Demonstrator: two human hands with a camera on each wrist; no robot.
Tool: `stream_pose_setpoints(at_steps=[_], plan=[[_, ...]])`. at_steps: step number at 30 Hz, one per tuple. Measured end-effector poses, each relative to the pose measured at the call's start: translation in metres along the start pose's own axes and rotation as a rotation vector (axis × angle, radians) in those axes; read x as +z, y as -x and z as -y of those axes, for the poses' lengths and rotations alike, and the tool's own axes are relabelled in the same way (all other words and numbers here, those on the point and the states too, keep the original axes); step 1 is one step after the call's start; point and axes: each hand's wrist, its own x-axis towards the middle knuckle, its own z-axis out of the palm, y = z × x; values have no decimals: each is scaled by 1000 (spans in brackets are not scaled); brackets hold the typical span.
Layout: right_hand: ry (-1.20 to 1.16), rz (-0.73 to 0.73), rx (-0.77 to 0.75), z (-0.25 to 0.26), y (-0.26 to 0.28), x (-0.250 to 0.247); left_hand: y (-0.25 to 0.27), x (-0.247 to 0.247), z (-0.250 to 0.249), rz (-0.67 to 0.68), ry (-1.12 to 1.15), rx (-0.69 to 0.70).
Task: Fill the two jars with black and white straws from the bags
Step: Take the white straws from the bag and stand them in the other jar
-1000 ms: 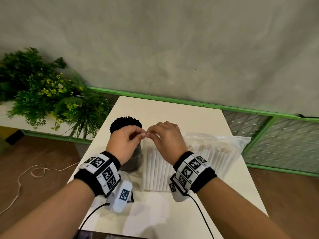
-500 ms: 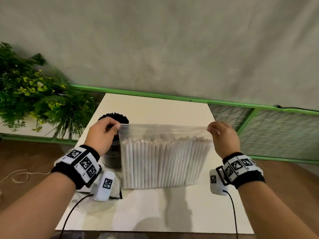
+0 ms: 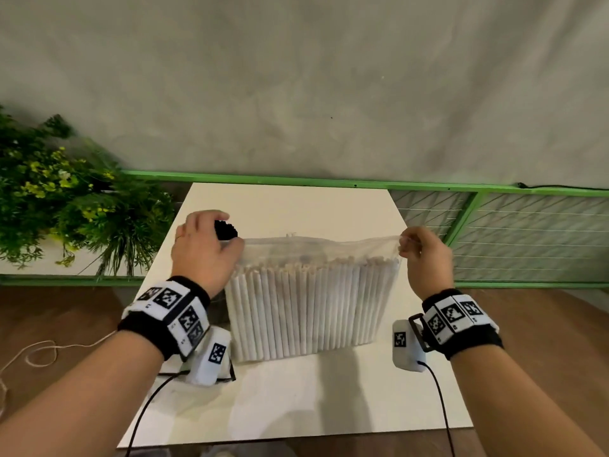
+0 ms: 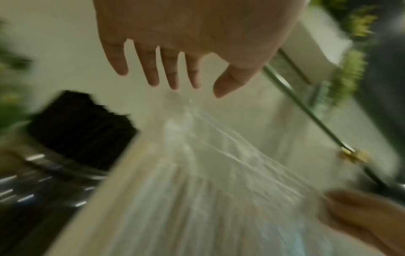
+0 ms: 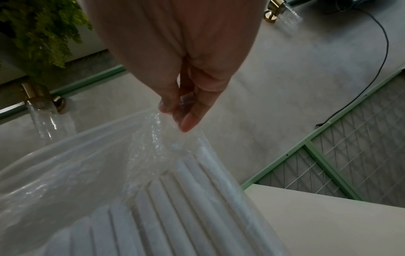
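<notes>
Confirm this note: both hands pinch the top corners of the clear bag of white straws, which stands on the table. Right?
Not quite. Only the right hand pinches a corner of the clear bag; the left wrist view shows the left hand with fingers spread, holding nothing. The white straws do stand on the table.

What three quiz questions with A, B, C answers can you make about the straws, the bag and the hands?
1. Beside the bag, where do the black straws stand?
A. on its left
B. on its right
C. on top of it

2. What colour are the straws in the bag?
A. black
B. white
C. green

3. What is the right hand doing?
A. lying flat
B. holding one straw
C. pinching the bag's top corner

Answers: 1 A, the head view shows them left of the bag; 2 B, white tubes fill the clear plastic; 3 C, the right wrist view shows thumb and finger nipping the plastic.
</notes>
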Motion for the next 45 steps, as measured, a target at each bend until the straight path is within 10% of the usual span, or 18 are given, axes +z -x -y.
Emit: stream_pose_setpoints(at_steps=[3,6,15,24,45], plan=[[-27,-32,-30,2,6,0,7,25,-51,170,-278,441],[-59,-46,-28,7,11,-3,3,64,-75,449,-578,575],[-122,-189,-40,14,30,-23,-17,68,-75,633,-444,517],[-645,16,549,4,69,10,-15,25,-52,496,448,71],[-581,-14,195,57,34,15,18,33,-18,337,730,-225]])
